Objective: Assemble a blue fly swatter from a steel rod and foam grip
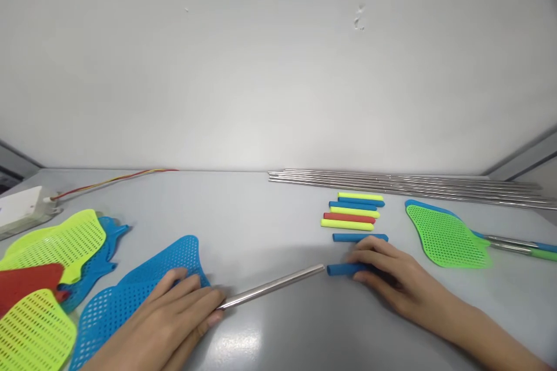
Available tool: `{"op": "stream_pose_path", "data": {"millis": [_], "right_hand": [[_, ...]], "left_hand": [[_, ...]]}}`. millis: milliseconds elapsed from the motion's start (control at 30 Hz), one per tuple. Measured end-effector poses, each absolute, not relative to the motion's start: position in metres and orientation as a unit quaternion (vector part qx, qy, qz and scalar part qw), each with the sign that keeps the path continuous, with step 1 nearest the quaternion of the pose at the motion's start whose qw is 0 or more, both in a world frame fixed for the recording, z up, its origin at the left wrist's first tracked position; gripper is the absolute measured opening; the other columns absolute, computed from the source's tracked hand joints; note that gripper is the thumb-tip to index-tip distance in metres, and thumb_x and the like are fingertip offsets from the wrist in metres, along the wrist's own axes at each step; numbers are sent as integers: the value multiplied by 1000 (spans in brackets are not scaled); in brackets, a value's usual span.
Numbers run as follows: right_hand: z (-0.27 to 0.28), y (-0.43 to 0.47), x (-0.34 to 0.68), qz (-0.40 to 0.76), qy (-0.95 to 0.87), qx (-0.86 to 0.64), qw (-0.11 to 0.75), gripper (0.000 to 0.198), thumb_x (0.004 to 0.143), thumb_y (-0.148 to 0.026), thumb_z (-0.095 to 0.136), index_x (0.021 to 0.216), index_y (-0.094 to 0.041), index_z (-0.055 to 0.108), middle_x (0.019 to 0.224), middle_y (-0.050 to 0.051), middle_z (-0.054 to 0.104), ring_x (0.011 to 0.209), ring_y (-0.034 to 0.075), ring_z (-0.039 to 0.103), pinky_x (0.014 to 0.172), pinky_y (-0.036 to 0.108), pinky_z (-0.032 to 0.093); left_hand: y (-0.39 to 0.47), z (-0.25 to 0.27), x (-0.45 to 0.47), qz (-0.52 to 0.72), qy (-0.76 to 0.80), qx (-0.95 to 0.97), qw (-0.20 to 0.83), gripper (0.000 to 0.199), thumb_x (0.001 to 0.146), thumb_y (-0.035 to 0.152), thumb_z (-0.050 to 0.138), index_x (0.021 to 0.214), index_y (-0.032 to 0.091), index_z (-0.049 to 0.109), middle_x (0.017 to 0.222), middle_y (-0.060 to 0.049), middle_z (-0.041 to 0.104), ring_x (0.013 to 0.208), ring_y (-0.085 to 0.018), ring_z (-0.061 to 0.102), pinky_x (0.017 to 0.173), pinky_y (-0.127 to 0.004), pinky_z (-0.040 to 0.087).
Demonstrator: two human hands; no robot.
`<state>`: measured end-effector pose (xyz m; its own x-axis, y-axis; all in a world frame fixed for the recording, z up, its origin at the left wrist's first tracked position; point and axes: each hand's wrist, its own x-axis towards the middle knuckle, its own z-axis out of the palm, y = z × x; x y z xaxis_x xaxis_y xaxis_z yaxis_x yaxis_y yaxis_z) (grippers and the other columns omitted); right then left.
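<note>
Left hand (174, 316) lies on blue fly swatter head (130, 295), fingers at the joint with metal rod (272, 286). Rod lies flat on grey counter (261, 214), free tip just beside blue grip sleeve (343, 269) held by right hand (389, 275). Another blue sleeve (359, 237) just behind. Row of yellow, blue, red sleeves (354, 210) further back. Bundle of steel rods (413, 184) along wall. Finished green swatter (448, 237) right. Pile of swatter heads (47, 266) left, white box (21, 208) beyond.
</note>
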<state>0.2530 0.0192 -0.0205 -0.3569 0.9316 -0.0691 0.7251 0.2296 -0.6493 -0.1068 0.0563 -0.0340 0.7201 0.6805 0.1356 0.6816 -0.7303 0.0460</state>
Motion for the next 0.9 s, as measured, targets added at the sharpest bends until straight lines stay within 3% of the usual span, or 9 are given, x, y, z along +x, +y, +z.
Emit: {"op": "stream_pose_path", "data": {"millis": [233,400,500,600,733,900], "right_hand": [[-18,26,242,320,-769,-521,188,18,92,-27,38,103,-25,53,104,2,53,94,11,51,85,25,42],[-10,23,243,305,-783,-524,135,24,93,-24,32,109,-22,49,98,5,57,86,13,54,78,28,44],[-5,23,240,281,-806,-512,96,27,92,-23,32,107,-20,54,96,7,60,85,16,56,75,30,44],[1,23,228,304,-821,-477,75,26,91,-28,36,99,-20,59,89,6,64,80,16,59,71,27,45],[8,20,208,324,-815,-478,43,29,91,-28,34,90,-20,62,77,4,65,70,16,60,62,25,44],[8,8,202,308,-790,-528,37,26,87,-24,36,87,-21,62,76,7,66,67,18,60,61,27,44]], "left_hand": [[49,-38,-99,-146,-387,-910,-26,31,89,43,34,92,28,61,82,4,66,88,-14,59,104,-34,21],[48,-33,-101,-152,-375,-914,-27,25,90,39,36,96,29,58,88,6,66,89,-13,58,106,-31,13],[49,-23,-94,-107,-355,-927,-53,16,87,33,42,90,28,58,78,7,64,76,-11,58,99,-28,24],[51,-11,-78,-42,-307,-944,-113,16,84,18,42,77,24,54,67,7,59,62,-10,54,81,-24,35],[53,-1,-56,-35,-276,-956,-99,22,80,8,36,74,23,50,63,4,56,61,-14,52,74,-27,34],[55,0,-45,-26,-244,-967,-62,30,67,-3,31,76,22,47,65,3,54,61,-15,49,74,-27,32]]}}
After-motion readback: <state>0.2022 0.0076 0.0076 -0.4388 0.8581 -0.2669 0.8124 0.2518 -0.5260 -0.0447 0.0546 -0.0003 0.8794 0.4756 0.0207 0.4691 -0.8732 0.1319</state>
